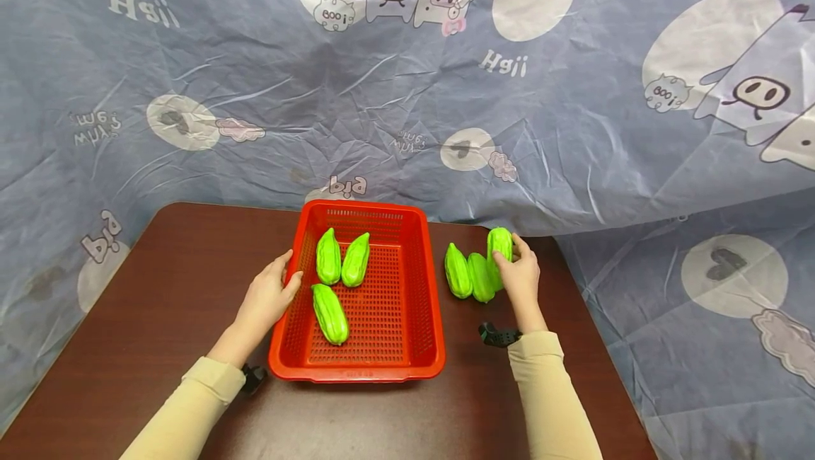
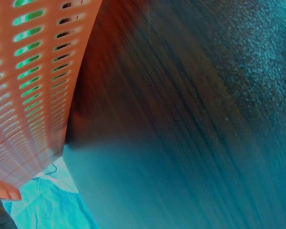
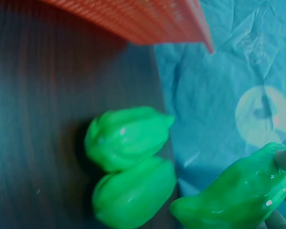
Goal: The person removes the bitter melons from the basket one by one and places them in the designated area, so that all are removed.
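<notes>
At the left rim of a red plastic basket [image 1: 359,374], my left hand [image 1: 264,294] grips with thumb and fingers. Three bright green, ridged bitter melons lie inside, one of them [image 1: 330,314] nearer the front. My right hand [image 1: 521,272] pinches another bitter melon [image 1: 499,242] by its side, to the right of the basket. In the right wrist view that held bitter melon [image 3: 233,193] is raised beside two more on the table: one bitter melon [image 3: 126,138] with a pointed tip and a second bitter melon [image 3: 133,193] lying against it.
The dark brown wooden table [image 1: 172,290] extends on both sides of the basket. A grey-blue printed cloth [image 1: 356,106] hangs behind the table's back edge and along its right side. Black straps with small devices sit at both wrists, one device [image 1: 496,335] at the right.
</notes>
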`<state>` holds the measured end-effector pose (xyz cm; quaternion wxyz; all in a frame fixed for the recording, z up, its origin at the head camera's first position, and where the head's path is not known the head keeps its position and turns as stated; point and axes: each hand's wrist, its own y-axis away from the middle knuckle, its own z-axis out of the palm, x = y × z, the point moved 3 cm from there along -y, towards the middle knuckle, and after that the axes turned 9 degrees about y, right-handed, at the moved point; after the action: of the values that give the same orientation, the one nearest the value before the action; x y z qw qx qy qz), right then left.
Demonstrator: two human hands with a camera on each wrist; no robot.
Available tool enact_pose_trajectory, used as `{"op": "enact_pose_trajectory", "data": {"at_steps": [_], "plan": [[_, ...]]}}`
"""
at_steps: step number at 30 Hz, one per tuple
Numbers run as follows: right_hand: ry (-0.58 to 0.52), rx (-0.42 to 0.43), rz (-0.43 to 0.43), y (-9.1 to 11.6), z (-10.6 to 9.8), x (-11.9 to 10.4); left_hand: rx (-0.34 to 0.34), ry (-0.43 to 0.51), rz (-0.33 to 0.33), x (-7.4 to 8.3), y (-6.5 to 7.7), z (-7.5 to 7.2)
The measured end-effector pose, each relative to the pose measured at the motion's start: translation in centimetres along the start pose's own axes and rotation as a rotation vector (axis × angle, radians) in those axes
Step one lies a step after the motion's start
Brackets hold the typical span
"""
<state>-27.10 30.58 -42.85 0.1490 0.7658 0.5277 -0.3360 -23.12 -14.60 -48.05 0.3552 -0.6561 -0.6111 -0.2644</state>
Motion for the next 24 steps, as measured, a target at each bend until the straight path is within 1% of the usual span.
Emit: {"op": "enact_pose_trajectory", "data": {"at_steps": [6,12,24], "plan": [[0.036,0.01,0.046,0.0,0.5,2.2,0.013,-0.005,0.012,0.0,0.0,0.0],[0.068,0.01,0.086,0.3,1.1,3.6,0.02,-0.003,0.018,-0.1,0.0,0.0],[0.107,0.027,0.097,0.2,2.5,5.9,0.029,-0.012,0.018,-0.2,-0.1,0.1]]}}
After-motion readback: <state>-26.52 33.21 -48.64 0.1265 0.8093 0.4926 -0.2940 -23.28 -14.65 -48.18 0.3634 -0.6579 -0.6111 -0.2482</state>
